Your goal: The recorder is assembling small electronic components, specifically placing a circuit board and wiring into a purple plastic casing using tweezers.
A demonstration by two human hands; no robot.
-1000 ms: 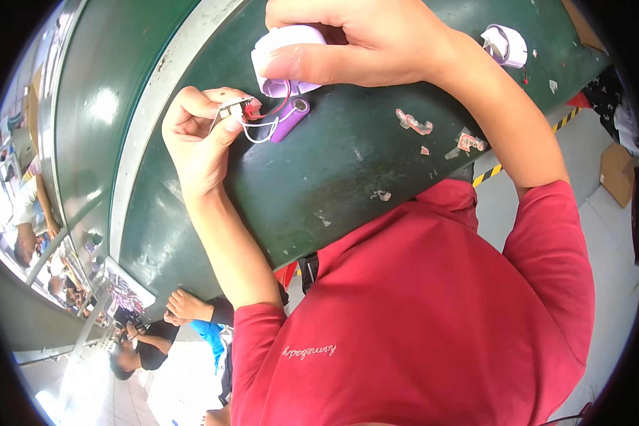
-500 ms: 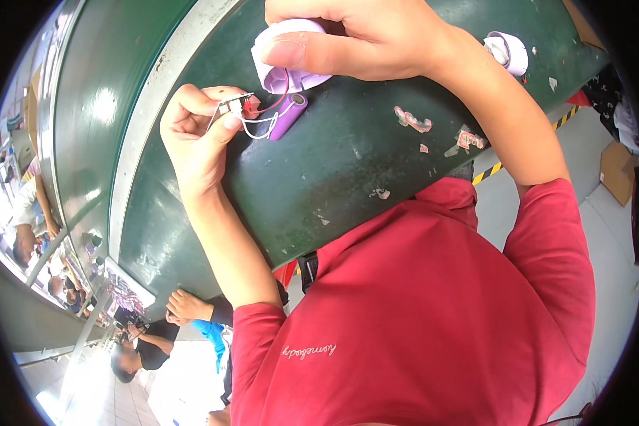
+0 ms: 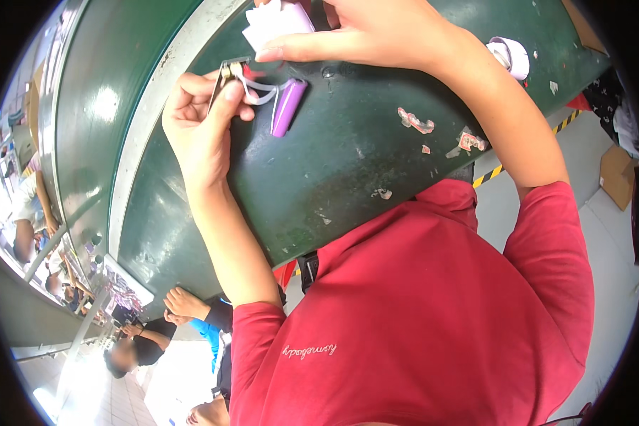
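Observation:
My left hand (image 3: 204, 131) pinches a small circuit board (image 3: 232, 69) on edge between thumb and fingers. White and red wires run from the board; the white ones loop over to a purple cylindrical battery (image 3: 288, 108). The battery lies on the green worktop, just right of my left fingertips, touched by neither hand. Above it, my right hand (image 3: 376, 35) is closed round a pale lilac and white plastic housing (image 3: 282, 27), tilted, with its upper part cut off by the picture's edge. The red wire is smeared between board and housing.
A similar white housing (image 3: 510, 58) lies at the right beyond my right forearm. Several torn scraps (image 3: 415, 121) are stuck to the green worktop (image 3: 334, 163). A co-worker's hands (image 3: 186, 305) rest at the lower left edge, near a tray (image 3: 143, 295) of purple parts.
My right hand has moved up and tipped the housing, so its white side now shows. The board in my left hand has risen slightly, and the battery has shifted a little.

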